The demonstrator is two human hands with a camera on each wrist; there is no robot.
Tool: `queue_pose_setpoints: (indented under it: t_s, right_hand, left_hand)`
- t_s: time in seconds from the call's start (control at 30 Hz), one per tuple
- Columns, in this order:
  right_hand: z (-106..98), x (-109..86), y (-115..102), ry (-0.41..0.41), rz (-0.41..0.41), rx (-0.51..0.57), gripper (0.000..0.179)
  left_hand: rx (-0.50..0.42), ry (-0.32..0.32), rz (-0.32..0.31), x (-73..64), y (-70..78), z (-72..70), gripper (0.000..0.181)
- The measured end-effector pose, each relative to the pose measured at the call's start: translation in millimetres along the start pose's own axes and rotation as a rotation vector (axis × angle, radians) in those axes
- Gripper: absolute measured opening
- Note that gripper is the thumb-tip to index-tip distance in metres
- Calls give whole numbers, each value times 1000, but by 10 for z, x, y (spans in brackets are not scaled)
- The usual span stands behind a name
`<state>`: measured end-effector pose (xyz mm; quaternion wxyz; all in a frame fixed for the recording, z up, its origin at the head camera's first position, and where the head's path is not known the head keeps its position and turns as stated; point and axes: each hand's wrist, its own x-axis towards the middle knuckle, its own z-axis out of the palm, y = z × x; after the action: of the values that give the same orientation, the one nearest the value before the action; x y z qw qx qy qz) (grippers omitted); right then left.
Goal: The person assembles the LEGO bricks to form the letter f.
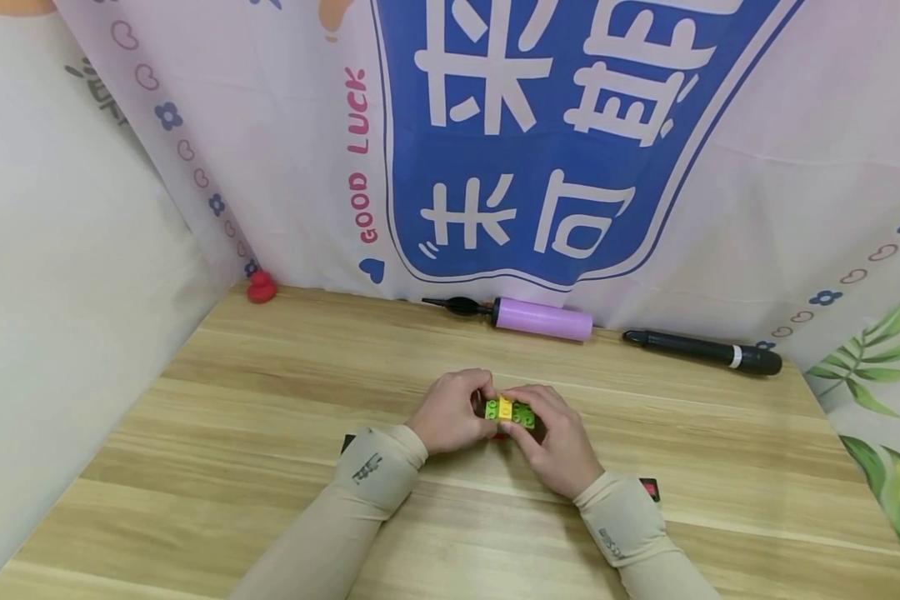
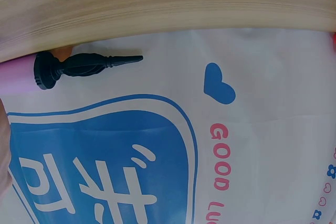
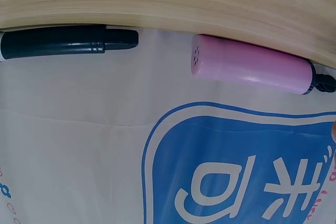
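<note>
Near the middle of the table in the head view, both hands meet around a short row of studded toy building bricks. A light green brick lies at the left, a yellow brick in the middle and a darker green brick at the right. A little red shows beneath them. The left hand grips the left end with thumb and fingers. From the other side, the right hand pinches the row near the yellow and darker green bricks. Fingers partly hide the bricks. Each wrist view catches only a sliver of hand.
Along the table's back edge lie a purple hand pump with a black nozzle and a black baton-like tool. A red rounded object sits at the back left corner. Behind the wooden table hangs a printed cloth.
</note>
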<state>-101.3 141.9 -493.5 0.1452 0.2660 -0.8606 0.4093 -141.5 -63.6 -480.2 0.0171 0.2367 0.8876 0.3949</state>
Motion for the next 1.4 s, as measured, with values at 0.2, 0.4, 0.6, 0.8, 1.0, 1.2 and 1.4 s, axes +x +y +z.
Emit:
queue_pose_setpoints:
  t_s: [0.2, 0.4, 0.6, 0.8, 1.0, 1.2, 1.4]
  right_hand:
    - [5, -12, 9, 3, 0, 4, 43]
    - [26, -24, 35, 26, -23, 13, 43]
    - [29, -31, 65, 49, -16, 43, 42]
    - [15, -22, 102, 77, -25, 56, 40]
    - [-10, -21, 105, 85, -10, 59, 39]
    - [-28, -22, 92, 88, 19, 74, 38]
    - [-47, -16, 73, 99, 65, 80, 37]
  left_hand:
    - [2, -1, -3, -2, -3, 9, 30]
    - [10, -2, -11, -2, 6, 16, 32]
    - [18, -3, -8, -4, 9, 19, 33]
    - [10, -1, -6, -2, -1, 21, 31]
    - [12, -1, -8, -5, -5, 17, 32]
    - [11, -6, -19, -1, 2, 13, 31]
    - [8, -3, -30, 3, 4, 13, 31]
